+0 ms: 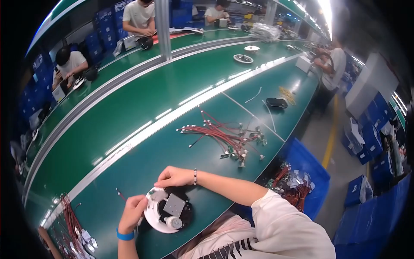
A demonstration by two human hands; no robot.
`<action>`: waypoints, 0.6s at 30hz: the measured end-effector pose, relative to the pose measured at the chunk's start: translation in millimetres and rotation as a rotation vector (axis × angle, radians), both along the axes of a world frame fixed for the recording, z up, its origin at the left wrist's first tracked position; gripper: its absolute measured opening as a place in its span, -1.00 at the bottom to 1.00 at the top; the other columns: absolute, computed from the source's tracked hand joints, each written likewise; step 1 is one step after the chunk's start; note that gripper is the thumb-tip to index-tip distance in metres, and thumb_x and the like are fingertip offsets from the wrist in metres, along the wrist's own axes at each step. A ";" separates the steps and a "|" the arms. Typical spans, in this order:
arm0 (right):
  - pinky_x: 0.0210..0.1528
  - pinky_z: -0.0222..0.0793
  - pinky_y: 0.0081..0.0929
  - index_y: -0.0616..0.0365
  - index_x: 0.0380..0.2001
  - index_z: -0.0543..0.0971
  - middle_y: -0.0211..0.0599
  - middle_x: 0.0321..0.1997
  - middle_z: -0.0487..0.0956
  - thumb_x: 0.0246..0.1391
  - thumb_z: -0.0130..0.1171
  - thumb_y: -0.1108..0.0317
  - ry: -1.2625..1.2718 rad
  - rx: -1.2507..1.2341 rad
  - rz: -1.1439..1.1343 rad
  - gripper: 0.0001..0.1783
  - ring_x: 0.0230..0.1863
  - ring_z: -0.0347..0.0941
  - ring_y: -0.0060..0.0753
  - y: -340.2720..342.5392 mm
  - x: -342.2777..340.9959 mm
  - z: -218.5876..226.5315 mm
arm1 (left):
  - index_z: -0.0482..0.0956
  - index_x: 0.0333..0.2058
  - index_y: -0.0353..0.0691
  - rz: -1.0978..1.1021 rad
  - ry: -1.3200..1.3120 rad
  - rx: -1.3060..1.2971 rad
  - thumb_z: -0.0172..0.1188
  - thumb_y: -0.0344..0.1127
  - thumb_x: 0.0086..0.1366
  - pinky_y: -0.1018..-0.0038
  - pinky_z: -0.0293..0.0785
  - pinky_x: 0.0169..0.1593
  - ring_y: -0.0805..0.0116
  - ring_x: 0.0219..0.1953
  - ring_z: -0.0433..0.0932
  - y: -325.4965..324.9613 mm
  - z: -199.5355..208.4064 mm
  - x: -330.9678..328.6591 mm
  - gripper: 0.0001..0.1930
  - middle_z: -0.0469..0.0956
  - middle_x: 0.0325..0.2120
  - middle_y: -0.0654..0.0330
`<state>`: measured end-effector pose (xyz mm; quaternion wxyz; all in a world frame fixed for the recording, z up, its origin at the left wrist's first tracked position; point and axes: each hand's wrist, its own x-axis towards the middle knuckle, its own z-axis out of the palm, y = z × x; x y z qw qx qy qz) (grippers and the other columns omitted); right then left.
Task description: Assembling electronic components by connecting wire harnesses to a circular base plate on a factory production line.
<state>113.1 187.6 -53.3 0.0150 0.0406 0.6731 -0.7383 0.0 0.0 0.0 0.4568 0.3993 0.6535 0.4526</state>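
**Reporter:** What does the frame show at the bench?

**Photographer:** A worker's two bare hands meet over a white round unit [154,213], which sits on the green table [161,146] directly in front of the body. A grey metal box [174,204] and a white cylinder [174,222] stand on the unit.

**Reporter:** And the fingers?

**Photographer:** The left hand [133,211], with a blue wristband [125,234] below it, grips the unit's left rim between thumb and curled fingers. The right hand [176,176] reaches across to the upper rim, thumb and fingertips pinched together beside a small green part [152,191]; what lies between them is too small to tell.

**Reporter:** What surrounds them?

**Photographer:** Red-brown wires [224,136] with white connectors spread on the table beyond the right hand. Farther off lie a black case [276,103] and a yellow tangle [287,96]. A blue bin [318,179] holding more wires stands beside the table's right edge, while co-workers [139,18] in pale shirts sit across the line.
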 end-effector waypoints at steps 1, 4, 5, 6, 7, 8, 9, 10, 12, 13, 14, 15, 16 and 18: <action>-0.47 0.17 -0.83 0.21 -0.59 0.53 -0.57 -0.66 0.42 -0.01 0.03 0.15 -0.045 0.031 0.012 -0.67 -0.54 0.27 -0.82 -0.3 -2.3 3.0 | 0.47 -0.51 -0.30 0.020 -0.092 -0.029 0.03 -0.26 0.10 0.71 0.20 -0.60 0.66 -0.63 0.30 -7.1 1.8 -4.7 -0.79 0.38 -0.67 0.40; -0.56 0.30 -0.75 0.26 -0.57 0.49 -0.43 -0.66 0.43 0.00 -0.01 0.09 -0.025 -0.138 -0.056 -0.61 -0.62 0.35 -0.70 -2.6 6.6 14.1 | 0.46 -0.53 -0.35 0.065 0.010 -0.074 0.05 -0.34 0.07 0.70 0.13 -0.67 0.65 -0.72 0.25 -36.0 15.8 -24.9 -0.84 0.35 -0.72 0.38; -0.61 0.33 -0.71 0.27 -0.56 0.48 -0.38 -0.66 0.44 0.00 -0.02 0.06 -0.052 -0.249 -0.106 -0.58 -0.68 0.36 -0.65 0.1 9.3 15.0 | 0.45 -0.52 -0.34 0.137 0.106 -0.083 0.07 -0.38 0.05 0.70 0.14 -0.67 0.65 -0.70 0.26 -47.8 24.6 -37.2 -0.87 0.36 -0.69 0.37; -0.60 0.39 -0.65 0.30 -0.52 0.47 -0.31 -0.63 0.45 0.00 -0.01 0.09 -0.054 -0.227 -0.114 -0.60 -0.65 0.40 -0.58 9.7 10.9 12.4 | 0.43 -0.50 -0.34 0.213 0.202 -0.085 0.08 -0.41 0.03 0.70 0.16 -0.66 0.65 -0.68 0.27 -58.1 31.7 -50.0 -0.90 0.36 -0.67 0.35; -0.60 0.39 -0.65 0.30 -0.52 0.47 -0.31 -0.63 0.45 0.00 -0.01 0.09 -0.062 -0.237 -0.116 -0.60 -0.65 0.40 -0.58 9.8 12.2 10.0 | 0.38 -0.41 -0.31 0.393 0.286 -0.017 0.12 -0.44 0.01 0.71 0.22 -0.58 0.64 -0.60 0.30 -78.0 35.1 -65.5 -0.85 0.37 -0.59 0.31; -0.58 0.39 -0.65 0.30 -0.49 0.47 -0.32 -0.60 0.45 0.00 -0.01 0.13 -0.064 -0.194 -0.114 -0.63 -0.62 0.41 -0.58 8.3 8.3 9.0 | 0.31 -0.33 -0.29 0.372 0.401 0.014 0.12 -0.44 0.03 0.72 0.25 -0.49 0.62 -0.53 0.31 -105.6 37.5 -98.5 -0.77 0.37 -0.53 0.27; -0.55 0.39 -0.66 0.30 -0.45 0.48 -0.33 -0.58 0.46 0.01 0.00 0.17 -0.065 -0.149 -0.098 -0.67 -0.59 0.42 -0.58 5.7 2.1 8.9 | 0.31 -0.32 -0.28 0.444 0.424 0.061 0.12 -0.41 0.04 0.70 0.27 -0.43 0.60 -0.50 0.31 -126.7 50.8 -114.0 -0.77 0.37 -0.52 0.27; -0.53 0.39 -0.64 0.30 -0.43 0.47 -0.33 -0.57 0.46 0.01 0.00 0.24 -0.063 -0.110 -0.096 -0.72 -0.58 0.40 -0.58 -3.8 -5.7 14.4 | 0.38 -0.55 -0.31 0.783 0.738 0.263 0.05 -0.39 0.06 0.66 0.19 -0.57 0.61 -0.62 0.26 -152.8 43.5 -127.7 -0.89 0.32 -0.67 0.36; -0.50 0.39 -0.63 0.31 -0.42 0.47 -0.33 -0.57 0.46 0.02 -0.01 0.29 -0.040 -0.060 -0.060 -0.75 -0.57 0.39 -0.59 -17.8 -14.5 19.8 | 0.38 -0.66 -0.34 0.732 1.243 -0.120 0.08 -0.30 0.07 0.56 0.09 -0.63 0.57 -0.68 0.19 -216.8 85.5 -165.5 -0.76 0.28 -0.79 0.31; -0.48 0.38 -0.63 0.31 -0.41 0.47 -0.32 -0.56 0.46 0.02 -0.01 0.32 -0.118 -0.054 -0.091 -0.77 -0.56 0.38 -0.59 -18.4 -14.3 23.2 | 0.38 -0.66 -0.36 0.816 1.189 -0.078 0.10 -0.29 0.05 0.52 0.09 -0.65 0.53 -0.72 0.19 -220.8 94.3 -169.2 -0.75 0.30 -0.80 0.27; -0.48 0.37 -0.63 0.31 -0.42 0.48 -0.32 -0.56 0.46 0.03 -0.03 0.31 -0.113 0.086 -0.093 -0.76 -0.56 0.38 -0.58 -15.2 -13.6 21.9 | 0.37 -0.74 -0.36 0.836 1.327 -0.139 0.12 -0.19 0.02 0.47 0.08 -0.68 0.48 -0.77 0.18 -244.1 91.0 -200.0 -0.65 0.30 -0.85 0.19; -0.47 0.37 -0.63 0.31 -0.43 0.48 -0.31 -0.57 0.46 0.03 -0.04 0.30 -0.125 0.124 -0.137 -0.75 -0.55 0.38 -0.57 -12.1 -5.6 30.4 | 0.45 -0.72 -0.36 0.841 1.490 -0.582 0.11 -0.03 -0.01 0.42 0.22 -0.65 0.30 -0.79 0.32 -244.0 94.1 -213.0 -0.57 0.33 -0.87 0.07; -0.48 0.37 -0.62 0.32 -0.43 0.48 -0.30 -0.58 0.46 0.02 -0.04 0.31 -0.113 0.098 -0.161 -0.75 -0.56 0.39 -0.55 -9.9 -2.1 23.1 | 0.45 -0.71 -0.33 0.929 1.460 -0.707 0.13 0.02 -0.08 0.35 0.27 -0.60 0.19 -0.72 0.39 -248.8 90.6 -222.9 -0.56 0.37 -0.81 0.02; -0.51 0.38 -0.62 0.34 -0.45 0.47 -0.29 -0.59 0.45 0.01 -0.04 0.34 -0.134 0.072 -0.200 -0.77 -0.59 0.39 -0.53 -11.9 -0.2 22.8 | 0.50 -0.61 -0.31 1.018 1.510 -0.879 0.17 -0.05 -0.13 0.22 0.37 -0.43 0.03 -0.50 0.47 -274.0 83.6 -243.0 -0.64 0.47 -0.60 -0.05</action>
